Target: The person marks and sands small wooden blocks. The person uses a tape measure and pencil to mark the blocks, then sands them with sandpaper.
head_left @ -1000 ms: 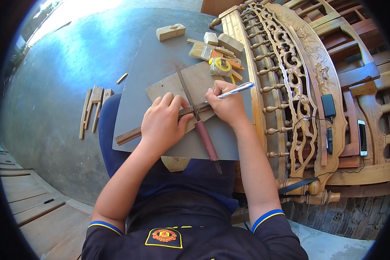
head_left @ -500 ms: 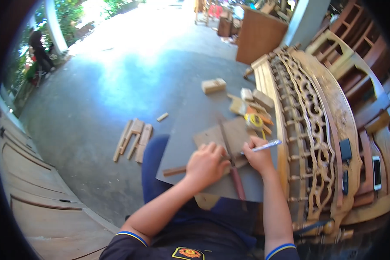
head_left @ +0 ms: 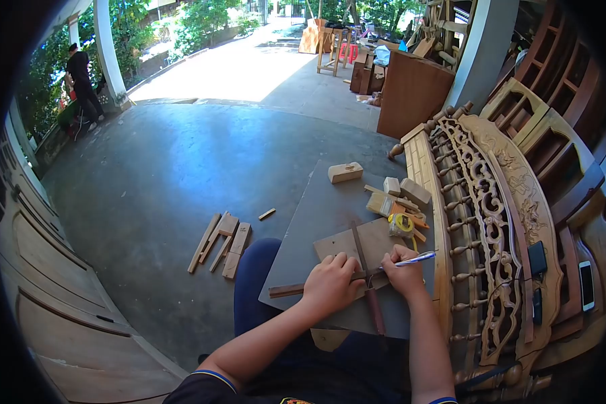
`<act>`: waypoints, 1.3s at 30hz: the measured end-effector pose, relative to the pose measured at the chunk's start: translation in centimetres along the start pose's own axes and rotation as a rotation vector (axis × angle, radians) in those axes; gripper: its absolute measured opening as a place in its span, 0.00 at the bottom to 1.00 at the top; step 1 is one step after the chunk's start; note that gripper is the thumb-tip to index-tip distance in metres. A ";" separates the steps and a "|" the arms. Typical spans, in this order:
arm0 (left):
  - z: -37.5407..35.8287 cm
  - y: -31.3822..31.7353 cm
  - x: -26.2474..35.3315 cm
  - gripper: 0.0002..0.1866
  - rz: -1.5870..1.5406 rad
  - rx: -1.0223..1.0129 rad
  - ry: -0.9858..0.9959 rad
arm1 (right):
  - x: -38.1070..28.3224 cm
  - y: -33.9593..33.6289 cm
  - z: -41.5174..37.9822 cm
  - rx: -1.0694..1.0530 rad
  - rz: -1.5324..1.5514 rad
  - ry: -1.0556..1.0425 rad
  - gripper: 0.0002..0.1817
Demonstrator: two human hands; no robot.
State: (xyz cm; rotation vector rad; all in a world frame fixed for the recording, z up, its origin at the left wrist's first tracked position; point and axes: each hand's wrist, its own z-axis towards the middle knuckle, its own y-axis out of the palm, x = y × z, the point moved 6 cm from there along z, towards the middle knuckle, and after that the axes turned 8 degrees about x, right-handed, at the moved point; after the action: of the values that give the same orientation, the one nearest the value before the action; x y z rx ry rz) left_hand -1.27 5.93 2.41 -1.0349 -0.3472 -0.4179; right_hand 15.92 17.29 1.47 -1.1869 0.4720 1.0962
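My left hand [head_left: 332,283] is closed over a narrow dark wooden strip [head_left: 287,291], whose left end sticks out over the grey work board [head_left: 300,232]. A white and blue pen [head_left: 419,259] is pinched in my right hand [head_left: 404,271], close to the strip's right end. Between the hands lies a long thin tool with a dark red handle [head_left: 376,311], its narrow blade pointing away from me and crossing the strip. Under the blade is a flat brown wooden piece [head_left: 337,244]. A yellow tape measure [head_left: 402,224] sits just beyond my right hand.
Several wood blocks [head_left: 345,172] and a brush-like piece [head_left: 382,203] lie on the board's far side. Wooden pieces [head_left: 236,250] rest on the floor at left. A carved wooden bench [head_left: 481,188] with a white phone [head_left: 586,285] borders the right. A person [head_left: 82,84] stands far left.
The view has tilted up, so the scene sits lower and looks sharper. Both hands keep their holds on the strip and pen; the pen hand remains beside the strip.
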 end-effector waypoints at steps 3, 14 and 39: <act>0.0 0.1 0.0 0.15 -0.007 -0.006 0.006 | 0.0 -0.3 -0.3 -0.020 0.019 -0.017 0.20; 0.1 -0.2 0.2 0.15 -0.008 0.001 0.005 | 1.6 -1.2 -1.7 0.256 0.083 -0.057 0.21; 0.2 -0.4 0.5 0.15 -0.023 0.016 0.002 | 0.9 -1.0 -1.3 0.262 0.006 -0.081 0.18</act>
State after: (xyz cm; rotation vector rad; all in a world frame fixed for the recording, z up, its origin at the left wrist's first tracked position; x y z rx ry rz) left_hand -1.03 5.86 3.02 -1.0160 -0.3608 -0.4363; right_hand 17.49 16.49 0.82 -0.9085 0.5388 1.0485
